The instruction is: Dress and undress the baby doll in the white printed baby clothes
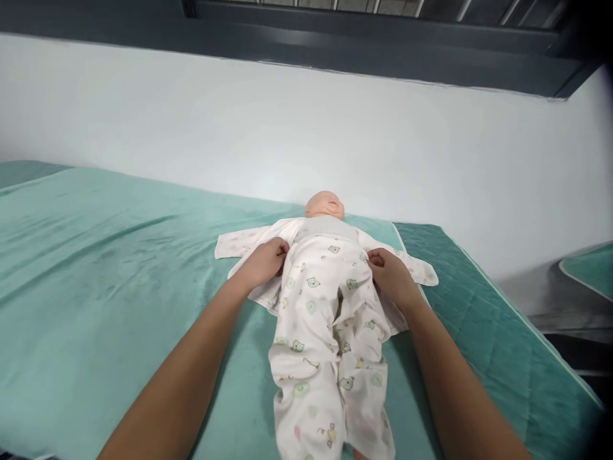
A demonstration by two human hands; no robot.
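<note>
A baby doll lies on its back on a green sheet, its head toward the wall. White patterned pants cover its legs and reach high over its belly. Under its back and arms spreads an open white jacket, and a grey patch shows on its chest. At the waist on the left side, my left hand has its fingers closed on the edge of the pants. Opposite it, my right hand pinches the waist of the pants on the right side.
The light green sheet covers the bed, with a darker quilted mat at the right. A white wall stands behind the doll's head. Above it runs a dark metal frame. Another green mat shows at the far right.
</note>
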